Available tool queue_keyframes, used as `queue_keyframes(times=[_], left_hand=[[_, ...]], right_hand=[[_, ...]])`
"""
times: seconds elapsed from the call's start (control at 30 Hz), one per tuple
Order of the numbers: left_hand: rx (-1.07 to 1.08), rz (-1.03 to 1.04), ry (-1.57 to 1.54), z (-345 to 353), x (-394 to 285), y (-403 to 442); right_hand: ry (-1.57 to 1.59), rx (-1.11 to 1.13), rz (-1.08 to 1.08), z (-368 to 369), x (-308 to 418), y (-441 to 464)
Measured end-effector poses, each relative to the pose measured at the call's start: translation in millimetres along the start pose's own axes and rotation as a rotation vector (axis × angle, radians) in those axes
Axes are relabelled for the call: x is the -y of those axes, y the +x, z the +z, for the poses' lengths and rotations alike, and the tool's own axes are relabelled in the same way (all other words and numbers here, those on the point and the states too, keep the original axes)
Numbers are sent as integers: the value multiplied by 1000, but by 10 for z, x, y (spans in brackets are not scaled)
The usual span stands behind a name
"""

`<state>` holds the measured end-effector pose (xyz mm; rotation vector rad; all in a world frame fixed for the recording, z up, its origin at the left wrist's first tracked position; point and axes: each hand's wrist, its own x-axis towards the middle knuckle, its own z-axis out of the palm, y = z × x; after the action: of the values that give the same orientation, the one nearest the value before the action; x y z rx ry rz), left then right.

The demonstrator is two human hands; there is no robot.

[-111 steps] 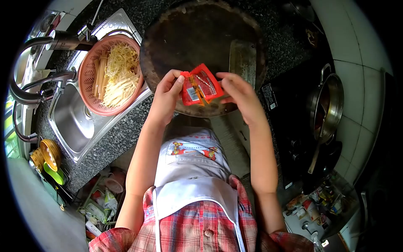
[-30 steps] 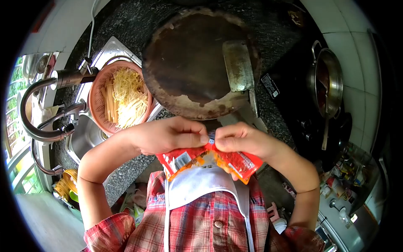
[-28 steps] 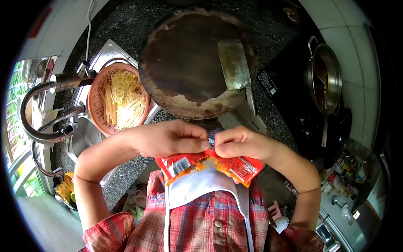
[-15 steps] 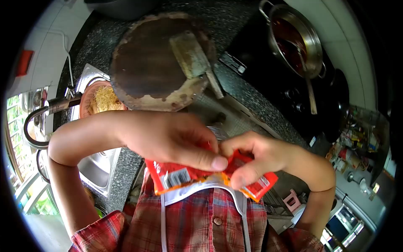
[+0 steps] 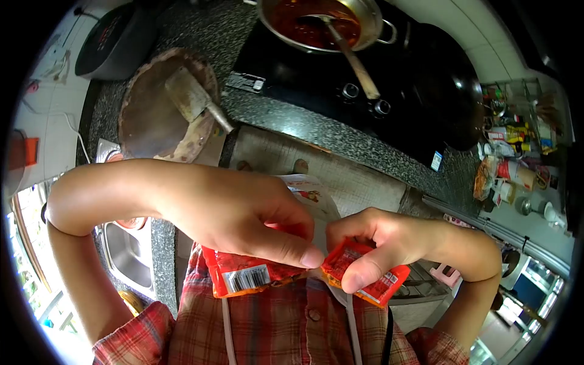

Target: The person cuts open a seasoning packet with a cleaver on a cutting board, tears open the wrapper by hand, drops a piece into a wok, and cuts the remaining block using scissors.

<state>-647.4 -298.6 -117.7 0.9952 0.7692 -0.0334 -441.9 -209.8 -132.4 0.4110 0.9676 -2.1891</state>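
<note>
Floor point(image 5: 365, 190) separates counter edge point(image 5: 328, 142) from left hand point(image 5: 243, 207) and right hand point(image 5: 389, 242), each pinching red packaging point(image 5: 244, 278).

cleaver point(image 5: 188, 95) on round board point(image 5: 146, 121) | steel pot point(image 5: 368, 21) on black cooktop point(image 5: 292, 73), ladle point(image 5: 353, 61) inside

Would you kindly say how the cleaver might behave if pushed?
The cleaver looks stiff and probably heavy, given its broad metal blade. Lying flat on the block, it would likely slide rather than roll. Its handle overhangs, so pressing there might tip it.
</note>
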Motion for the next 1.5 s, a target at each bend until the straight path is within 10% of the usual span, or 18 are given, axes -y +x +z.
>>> queue_keyframes(times=[0.33, 0.67, 1.27, 1.5], left_hand=[[-382, 364, -203, -189, -455, 562], [-770, 853, 839, -890, -1332, 994], [-546, 1057, 186, -1445, -2373, 2382], [-768, 689, 168, -1553, -2137, 2444]], right_hand=[[232, -441, -576, -535, -483, -932], [-23, -1081, -1074, -936, -79, -1465], [397, -586, -1364, -2254, -201, -2403], [141, -992, -1262, -2407, -175, -2589]])
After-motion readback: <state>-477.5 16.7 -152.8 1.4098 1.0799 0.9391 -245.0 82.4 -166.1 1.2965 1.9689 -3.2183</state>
